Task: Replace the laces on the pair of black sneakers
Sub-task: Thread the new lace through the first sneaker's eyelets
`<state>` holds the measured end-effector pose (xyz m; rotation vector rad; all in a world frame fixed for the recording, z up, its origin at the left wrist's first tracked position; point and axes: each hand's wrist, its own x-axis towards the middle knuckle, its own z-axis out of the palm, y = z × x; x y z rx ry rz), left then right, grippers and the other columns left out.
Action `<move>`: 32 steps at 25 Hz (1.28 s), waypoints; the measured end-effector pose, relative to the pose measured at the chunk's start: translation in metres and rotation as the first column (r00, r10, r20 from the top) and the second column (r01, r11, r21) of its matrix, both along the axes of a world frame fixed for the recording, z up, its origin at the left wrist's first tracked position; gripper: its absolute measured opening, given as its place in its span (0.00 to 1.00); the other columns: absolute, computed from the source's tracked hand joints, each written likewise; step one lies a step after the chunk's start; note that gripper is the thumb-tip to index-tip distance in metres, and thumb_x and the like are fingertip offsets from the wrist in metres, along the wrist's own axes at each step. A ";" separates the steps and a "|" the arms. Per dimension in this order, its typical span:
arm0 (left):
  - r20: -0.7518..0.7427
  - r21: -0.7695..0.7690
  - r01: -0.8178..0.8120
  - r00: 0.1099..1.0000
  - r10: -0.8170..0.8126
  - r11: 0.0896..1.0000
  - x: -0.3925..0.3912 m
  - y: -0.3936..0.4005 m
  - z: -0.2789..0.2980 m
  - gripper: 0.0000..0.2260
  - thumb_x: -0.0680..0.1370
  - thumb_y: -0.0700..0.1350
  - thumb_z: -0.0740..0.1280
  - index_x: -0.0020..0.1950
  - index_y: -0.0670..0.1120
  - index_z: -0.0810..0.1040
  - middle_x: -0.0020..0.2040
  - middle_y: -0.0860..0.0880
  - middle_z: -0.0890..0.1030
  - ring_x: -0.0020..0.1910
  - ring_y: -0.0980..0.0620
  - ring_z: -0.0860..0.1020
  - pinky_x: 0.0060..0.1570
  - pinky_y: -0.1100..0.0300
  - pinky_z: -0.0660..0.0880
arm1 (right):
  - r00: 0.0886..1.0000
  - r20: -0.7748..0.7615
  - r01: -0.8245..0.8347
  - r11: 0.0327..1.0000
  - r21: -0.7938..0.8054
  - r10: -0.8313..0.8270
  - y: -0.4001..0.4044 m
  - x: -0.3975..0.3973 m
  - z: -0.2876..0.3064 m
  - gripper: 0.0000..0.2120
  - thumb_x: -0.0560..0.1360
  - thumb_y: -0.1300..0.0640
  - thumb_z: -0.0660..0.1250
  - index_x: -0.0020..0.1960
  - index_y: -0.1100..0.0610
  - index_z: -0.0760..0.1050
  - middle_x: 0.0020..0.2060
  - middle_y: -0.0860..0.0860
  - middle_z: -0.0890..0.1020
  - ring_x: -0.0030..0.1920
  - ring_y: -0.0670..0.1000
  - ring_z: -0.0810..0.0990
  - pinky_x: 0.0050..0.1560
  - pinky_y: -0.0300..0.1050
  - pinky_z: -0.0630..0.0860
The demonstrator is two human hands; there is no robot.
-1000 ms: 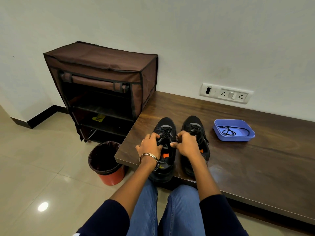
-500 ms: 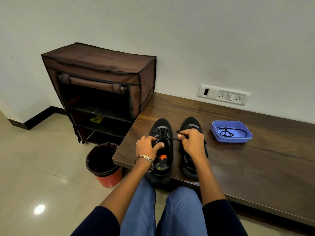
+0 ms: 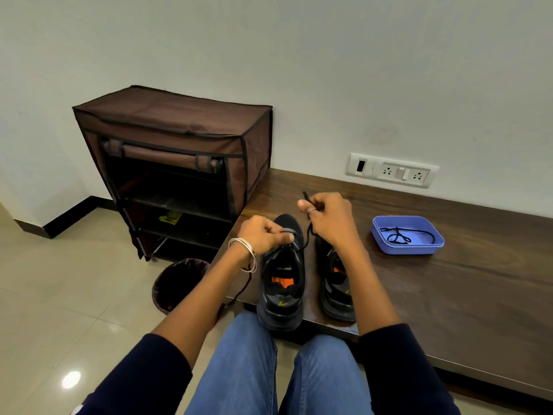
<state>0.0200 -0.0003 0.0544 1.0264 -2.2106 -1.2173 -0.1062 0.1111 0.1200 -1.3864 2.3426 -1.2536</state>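
Tray (image 3: 431, 250) right of the hands holds a coiled black lace (image 3: 399, 236). Left hand (image 3: 263, 235) pinches the left sneaker (image 3: 282, 283)'s lacing; right hand (image 3: 327, 220) grips a raised lace end (image 3: 306, 196), hiding the right sneaker (image 3: 336, 292)'s toe.

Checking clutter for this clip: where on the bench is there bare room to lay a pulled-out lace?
Bare bench right of the sneakers, in front of the blue tray; also behind them toward the socket panel. Crowded around both hands.
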 end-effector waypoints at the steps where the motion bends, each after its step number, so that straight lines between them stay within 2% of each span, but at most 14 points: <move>1: 0.003 -0.017 0.081 0.997 -0.081 0.997 -0.004 0.001 0.001 0.14 0.67 0.49 0.78 0.27 0.44 0.79 0.45 0.54 0.83 0.47 0.59 0.81 0.51 0.59 0.76 | 0.999 0.013 -0.048 0.999 -0.006 0.048 -0.006 0.004 0.009 0.18 0.77 0.50 0.68 0.36 0.62 0.76 0.29 0.53 0.75 0.32 0.50 0.72 0.37 0.45 0.69; 3: 0.003 0.005 0.257 0.966 -0.257 0.966 -0.009 0.002 0.002 0.12 0.69 0.46 0.77 0.28 0.47 0.79 0.49 0.57 0.82 0.50 0.59 0.80 0.47 0.58 0.77 | 0.987 0.031 -0.158 0.987 0.023 0.158 -0.016 0.012 0.026 0.14 0.76 0.50 0.69 0.37 0.60 0.78 0.28 0.51 0.75 0.30 0.47 0.72 0.35 0.43 0.70; 5: -0.039 0.071 0.334 0.942 -0.332 0.940 -0.012 0.001 -0.003 0.09 0.72 0.44 0.75 0.32 0.44 0.81 0.51 0.54 0.83 0.40 0.61 0.81 0.34 0.64 0.74 | 0.945 0.135 -0.304 0.952 0.023 0.299 -0.022 0.020 0.040 0.12 0.77 0.51 0.69 0.40 0.58 0.81 0.32 0.52 0.80 0.32 0.46 0.76 0.36 0.42 0.74; 8: -0.144 0.200 0.234 0.968 -0.207 0.951 -0.013 0.001 -0.007 0.09 0.76 0.43 0.70 0.39 0.39 0.83 0.48 0.41 0.84 0.32 0.55 0.79 0.27 0.64 0.70 | 0.833 0.373 -0.398 0.911 -0.111 0.409 -0.024 0.026 0.046 0.17 0.79 0.46 0.63 0.52 0.57 0.83 0.50 0.51 0.85 0.47 0.47 0.82 0.42 0.36 0.74; 11: -0.297 0.455 0.124 0.955 0.019 0.882 -0.013 0.005 -0.003 0.14 0.80 0.45 0.64 0.41 0.37 0.80 0.39 0.39 0.83 0.29 0.53 0.77 0.27 0.64 0.71 | 0.887 0.412 -0.156 0.974 -0.162 0.211 -0.029 0.016 0.021 0.23 0.80 0.42 0.60 0.56 0.61 0.80 0.56 0.56 0.82 0.54 0.53 0.80 0.53 0.43 0.75; 14: -0.326 0.567 0.047 0.930 0.171 0.823 -0.012 0.004 -0.001 0.16 0.83 0.43 0.58 0.39 0.39 0.77 0.32 0.47 0.82 0.26 0.55 0.76 0.24 0.66 0.71 | 0.970 0.241 0.013 0.999 0.030 -0.020 -0.026 0.005 -0.018 0.07 0.78 0.57 0.67 0.50 0.60 0.81 0.46 0.54 0.84 0.46 0.49 0.80 0.50 0.37 0.75; 17: -0.215 0.438 0.028 0.974 0.074 0.899 -0.010 -0.005 0.000 0.16 0.82 0.41 0.59 0.39 0.40 0.80 0.33 0.43 0.78 0.28 0.52 0.72 0.28 0.61 0.68 | 0.959 0.270 -0.136 0.971 0.197 0.080 -0.026 0.006 -0.049 0.14 0.72 0.68 0.71 0.56 0.60 0.80 0.48 0.55 0.85 0.49 0.48 0.83 0.52 0.36 0.78; 19: -0.134 0.362 0.055 0.991 -0.006 0.931 -0.008 -0.010 0.003 0.16 0.81 0.40 0.60 0.38 0.40 0.82 0.32 0.42 0.78 0.29 0.51 0.73 0.34 0.59 0.69 | 0.983 0.150 -0.136 0.974 0.184 0.109 -0.029 0.009 -0.061 0.15 0.71 0.64 0.73 0.55 0.51 0.82 0.47 0.51 0.85 0.49 0.48 0.83 0.54 0.45 0.80; 21: -0.165 0.458 0.069 0.986 0.008 0.886 -0.005 -0.012 0.008 0.15 0.81 0.39 0.60 0.39 0.38 0.82 0.35 0.41 0.81 0.35 0.47 0.78 0.40 0.54 0.75 | 0.995 -0.069 -0.056 0.986 0.155 0.067 -0.032 0.010 -0.067 0.13 0.71 0.57 0.72 0.53 0.44 0.83 0.46 0.48 0.85 0.50 0.51 0.82 0.52 0.53 0.79; 23: -0.223 0.570 0.092 0.974 0.045 0.817 -0.002 -0.011 0.010 0.14 0.82 0.39 0.60 0.44 0.35 0.81 0.36 0.41 0.82 0.37 0.46 0.80 0.42 0.54 0.79 | 0.985 -0.167 -0.020 0.994 0.107 0.038 -0.031 0.014 -0.068 0.12 0.72 0.56 0.71 0.53 0.43 0.83 0.48 0.47 0.84 0.52 0.52 0.80 0.52 0.53 0.77; 26: -0.238 0.657 0.089 0.967 0.094 0.748 -0.002 -0.011 0.005 0.13 0.82 0.42 0.60 0.46 0.35 0.79 0.38 0.40 0.82 0.37 0.46 0.82 0.42 0.54 0.80 | 1.000 0.015 -0.025 0.999 -0.043 0.026 -0.027 0.015 -0.071 0.09 0.69 0.59 0.75 0.46 0.47 0.85 0.43 0.46 0.84 0.45 0.47 0.82 0.48 0.49 0.79; 29: -0.236 0.644 0.077 0.966 0.103 0.761 -0.004 -0.013 -0.005 0.12 0.82 0.41 0.59 0.48 0.37 0.80 0.41 0.41 0.83 0.39 0.47 0.83 0.41 0.57 0.78 | 0.968 0.250 0.032 0.993 -0.112 -0.003 -0.026 0.013 -0.068 0.07 0.70 0.64 0.73 0.41 0.52 0.83 0.35 0.46 0.83 0.35 0.43 0.79 0.40 0.42 0.78; 30: -0.232 0.609 0.084 0.970 0.076 0.788 -0.005 -0.012 -0.008 0.12 0.82 0.39 0.59 0.49 0.39 0.81 0.42 0.42 0.84 0.39 0.48 0.84 0.41 0.57 0.77 | 0.921 0.390 0.085 0.986 -0.146 -0.021 -0.027 0.011 -0.063 0.07 0.72 0.65 0.71 0.40 0.54 0.82 0.34 0.48 0.82 0.32 0.44 0.78 0.37 0.40 0.77; 32: -0.228 0.516 0.125 0.974 -0.005 0.847 -0.003 -0.012 -0.013 0.09 0.80 0.34 0.62 0.49 0.41 0.82 0.40 0.44 0.85 0.38 0.51 0.84 0.41 0.59 0.76 | 0.684 0.729 0.166 0.971 -0.170 0.011 -0.027 0.007 -0.050 0.04 0.76 0.64 0.68 0.43 0.57 0.79 0.34 0.52 0.82 0.28 0.47 0.76 0.28 0.39 0.71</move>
